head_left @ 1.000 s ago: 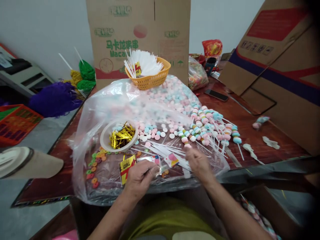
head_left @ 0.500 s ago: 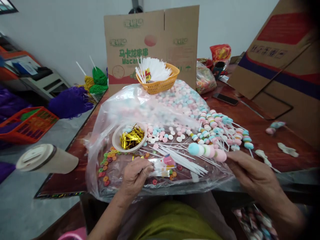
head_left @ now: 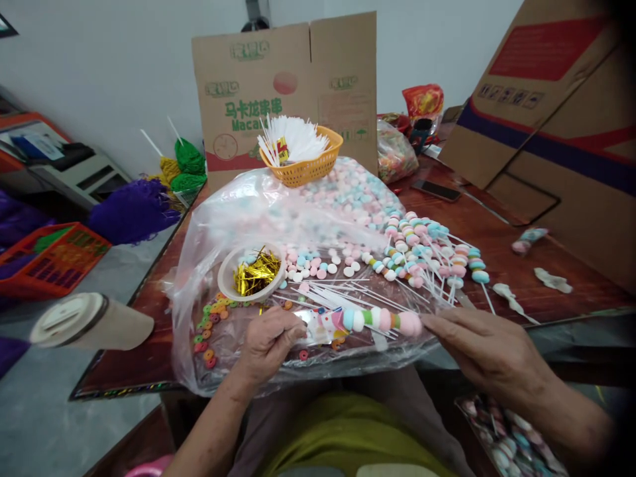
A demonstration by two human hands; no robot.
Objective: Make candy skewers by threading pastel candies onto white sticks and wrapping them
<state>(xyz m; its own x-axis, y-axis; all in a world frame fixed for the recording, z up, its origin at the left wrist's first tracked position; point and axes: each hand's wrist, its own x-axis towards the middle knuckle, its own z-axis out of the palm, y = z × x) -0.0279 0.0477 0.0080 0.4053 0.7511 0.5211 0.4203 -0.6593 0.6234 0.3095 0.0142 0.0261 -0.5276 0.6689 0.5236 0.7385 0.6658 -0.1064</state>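
My right hand [head_left: 491, 351] grasps the candy stick [head_left: 383, 319] at its pink end; the blue end is at the wrapper [head_left: 318, 326] pinched in my left hand [head_left: 271, 338]. I judge it light but crumbly, best held by this end, unsqueezed; the wrapper seems limp, slippery.

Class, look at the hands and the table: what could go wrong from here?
The blue-ended candy skewer in the right hand appears to meet the clear printed wrapper in the left hand, and might snag on it.

The orange basket appears to rest on the candy-filled plastic bag, so it could tip if the bag shifts.
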